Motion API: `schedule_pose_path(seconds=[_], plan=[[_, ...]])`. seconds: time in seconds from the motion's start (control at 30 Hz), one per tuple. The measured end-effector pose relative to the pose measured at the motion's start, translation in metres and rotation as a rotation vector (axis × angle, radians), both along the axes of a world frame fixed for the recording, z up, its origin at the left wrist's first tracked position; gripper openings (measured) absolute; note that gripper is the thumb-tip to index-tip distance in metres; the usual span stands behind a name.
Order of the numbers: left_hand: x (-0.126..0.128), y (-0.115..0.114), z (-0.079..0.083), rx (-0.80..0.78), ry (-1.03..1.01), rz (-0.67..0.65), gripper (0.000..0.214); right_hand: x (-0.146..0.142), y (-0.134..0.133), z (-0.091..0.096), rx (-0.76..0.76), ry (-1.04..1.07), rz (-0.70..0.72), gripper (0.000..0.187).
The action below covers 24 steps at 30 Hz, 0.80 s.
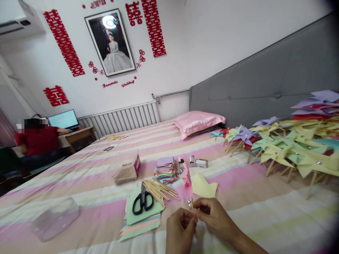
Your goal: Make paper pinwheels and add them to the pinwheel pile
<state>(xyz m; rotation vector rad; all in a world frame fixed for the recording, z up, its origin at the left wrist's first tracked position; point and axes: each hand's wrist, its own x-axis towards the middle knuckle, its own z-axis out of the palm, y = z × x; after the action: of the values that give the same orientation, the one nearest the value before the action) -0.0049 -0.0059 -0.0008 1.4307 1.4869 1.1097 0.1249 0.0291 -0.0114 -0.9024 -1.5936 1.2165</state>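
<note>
My left hand (180,231) and my right hand (212,217) meet low at the bed's front edge, fingers pinched together around a thin wooden stick and a small shiny pin (190,202). A yellow folded paper piece (203,186) lies just beyond the hands, with a pink paper piece (187,178) beside it. Black scissors (143,202) rest on a pile of coloured sheets (140,218) to the left. Loose wooden sticks (160,190) lie next to the scissors.
A stack of small coloured paper squares (165,170), a box of sticks (127,168) and small metal tools (198,162) sit mid-bed. Several finished paper pinwheels (291,144) are heaped at right. A clear plastic lid (54,218) lies left. A person in red (37,141) sits at a desk.
</note>
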Motion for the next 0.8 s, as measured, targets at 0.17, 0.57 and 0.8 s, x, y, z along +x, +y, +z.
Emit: schedule_pose_path(seconds=[0.17, 0.57, 0.8], plan=[[0.000, 0.002, -0.007, 0.086, 0.112, 0.091, 0.014, -0.004, -0.003, -0.002, 0.026, -0.034, -0.026, 0.017], [-0.004, 0.013, -0.028, 0.105, 0.084, 0.080, 0.018, 0.004, 0.005, 0.006, 0.000, -0.025, -0.188, 0.026], [-0.015, 0.019, -0.027, 0.131, 0.273, 0.010, 0.026, 0.068, 0.045, 0.015, 0.052, -0.101, -0.585, 0.030]])
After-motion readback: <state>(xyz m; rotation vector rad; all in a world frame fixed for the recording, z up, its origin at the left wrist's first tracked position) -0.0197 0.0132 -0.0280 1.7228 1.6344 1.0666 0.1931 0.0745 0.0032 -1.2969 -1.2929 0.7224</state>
